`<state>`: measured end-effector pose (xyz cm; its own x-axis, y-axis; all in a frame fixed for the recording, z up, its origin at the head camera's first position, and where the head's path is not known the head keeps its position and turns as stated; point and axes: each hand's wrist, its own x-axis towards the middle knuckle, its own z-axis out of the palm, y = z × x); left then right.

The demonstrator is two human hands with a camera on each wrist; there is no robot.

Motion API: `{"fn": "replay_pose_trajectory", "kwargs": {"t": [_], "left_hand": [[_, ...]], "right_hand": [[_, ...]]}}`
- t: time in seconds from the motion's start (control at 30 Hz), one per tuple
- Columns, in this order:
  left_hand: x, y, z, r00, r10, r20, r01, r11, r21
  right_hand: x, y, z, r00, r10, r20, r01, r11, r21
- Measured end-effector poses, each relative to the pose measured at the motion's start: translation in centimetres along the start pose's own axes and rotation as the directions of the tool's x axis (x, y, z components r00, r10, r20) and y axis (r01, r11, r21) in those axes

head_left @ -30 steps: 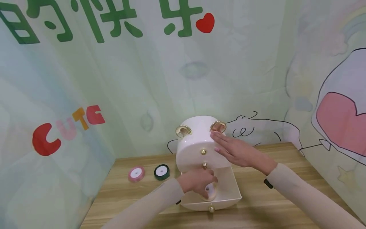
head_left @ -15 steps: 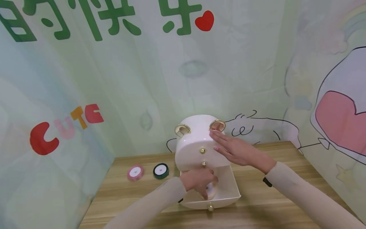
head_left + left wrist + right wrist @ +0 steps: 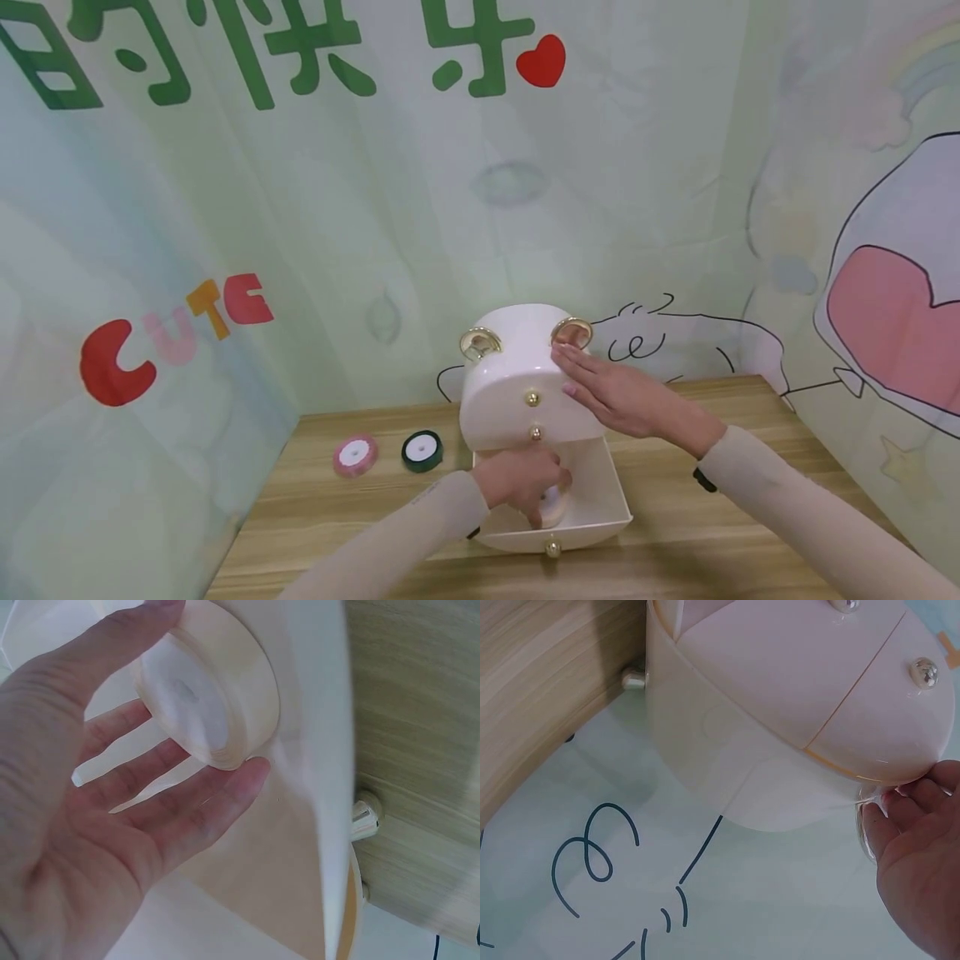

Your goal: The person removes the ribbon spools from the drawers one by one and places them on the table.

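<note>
A white drawer box (image 3: 517,337) with gold ears and gold ball knobs stands on the wooden table, its bottom drawer (image 3: 602,487) pulled out. Inside that drawer, my left hand (image 3: 517,482) grips a roll of cream ribbon (image 3: 251,679) on a white spool. In the left wrist view the thumb lies on the roll's upper edge and the fingers (image 3: 225,795) curl under the other side. My right hand (image 3: 622,398) rests with straight fingers on the box's upper right, just below the right gold ear (image 3: 573,332). The two upper drawers are closed.
To the left of the box, a pink ribbon roll (image 3: 356,455) and a dark green ribbon roll (image 3: 422,451) lie flat on the table (image 3: 315,517). A printed curtain (image 3: 360,208) hangs behind and at both sides.
The left hand and the cream roll have shifted only very slightly inside the drawer. The right hand stays in place on the box.
</note>
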<state>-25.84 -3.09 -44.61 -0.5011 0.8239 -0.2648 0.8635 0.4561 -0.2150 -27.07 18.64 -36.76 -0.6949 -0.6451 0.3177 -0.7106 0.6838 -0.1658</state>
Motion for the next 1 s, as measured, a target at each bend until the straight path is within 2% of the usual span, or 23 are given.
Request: {"fn": "replay_pose_trajectory", "kwargs": {"t": [0.23, 0.57, 0.7, 0.9, 1.0], "left_hand": [[-0.3, 0.2, -0.1, 1.0, -0.018, 0.023, 0.019, 0.998, -0.058], [-1.2, 0.2, -0.2, 1.0, 0.006, 0.02, -0.004, 0.993, -0.115], [-1.9, 0.0, -0.9, 1.0, 0.016, -0.005, -0.017, 0.982, -0.19], [-3.2, -0.7, -2.2, 0.999, -0.01, -0.051, -0.006, 0.95, -0.313], [-3.9, -1.0, -2.8, 0.997, -0.011, -0.073, -0.014, 0.94, -0.342]], "right_hand": [[0.0, -0.1, 0.0, 1.0, 0.016, 0.01, -0.016, 1.0, 0.01], [-0.2, 0.0, 0.4, 1.0, 0.009, -0.009, -0.009, 1.0, 0.016], [-0.4, 0.1, 0.3, 1.0, 0.02, 0.004, -0.02, 0.999, 0.025], [-0.2, 0.0, 0.1, 1.0, 0.019, 0.007, -0.019, 1.0, 0.019], [-0.1, 0.0, 0.1, 1.0, 0.015, 0.008, -0.015, 1.0, 0.017]]}}
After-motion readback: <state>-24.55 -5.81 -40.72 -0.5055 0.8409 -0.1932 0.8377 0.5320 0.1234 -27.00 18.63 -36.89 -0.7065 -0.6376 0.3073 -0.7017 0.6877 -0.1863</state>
